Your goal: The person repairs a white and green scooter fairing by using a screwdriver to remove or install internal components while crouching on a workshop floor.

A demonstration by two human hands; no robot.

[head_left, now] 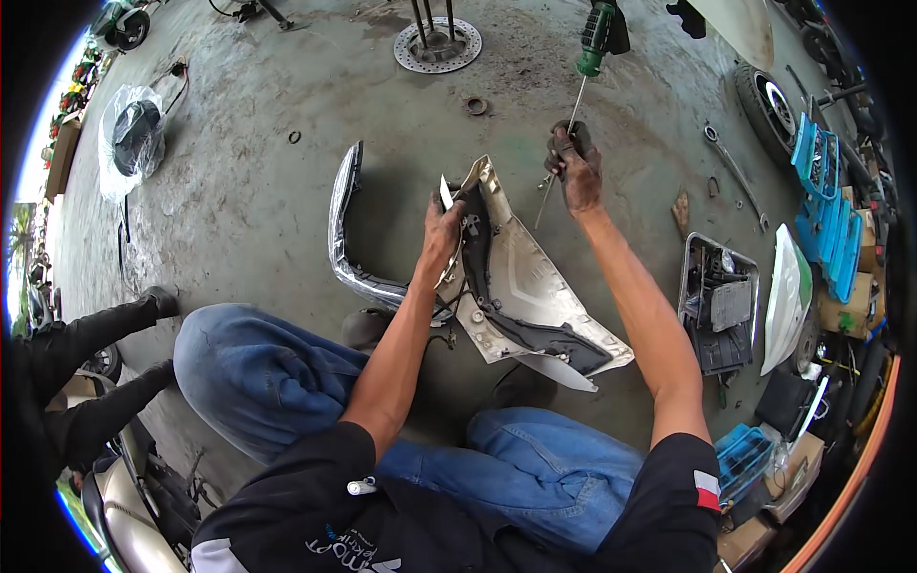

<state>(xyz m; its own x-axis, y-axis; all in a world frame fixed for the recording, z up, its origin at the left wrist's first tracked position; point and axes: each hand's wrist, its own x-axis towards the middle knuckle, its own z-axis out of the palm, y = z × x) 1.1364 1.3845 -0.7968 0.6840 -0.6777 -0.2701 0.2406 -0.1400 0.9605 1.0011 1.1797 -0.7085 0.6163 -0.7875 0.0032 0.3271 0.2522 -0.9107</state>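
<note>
While the floor [248,210] spreads out around us, the cream panel [535,277] sits in front of our bent knees, its inner side up and a dark insert [477,239] along it. Our left hand [442,229] has the panel's narrow upper end, the grip closed with the thumb laid over the edge. Our right hand [575,172] is curled tight about the shaft of the screwdriver [593,38] — well below its handle — and the tip hangs just beside the panel's right edge. Whether the fingertips also pinch something small, we cannot tell.

If that left grip slackened, the panel could tip and scuff; bending it by one end could crack a tab. Held so far from its handle, the screwdriver could swing and scratch the cream surface.

We count one panel, one shiny curved strip [336,215], one silver-rimmed tray [684,277], one drilled disc [437,62], one spanner [737,180], one screwdriver — and two dark rings [477,107] beyond the panel's upper end.
</note>
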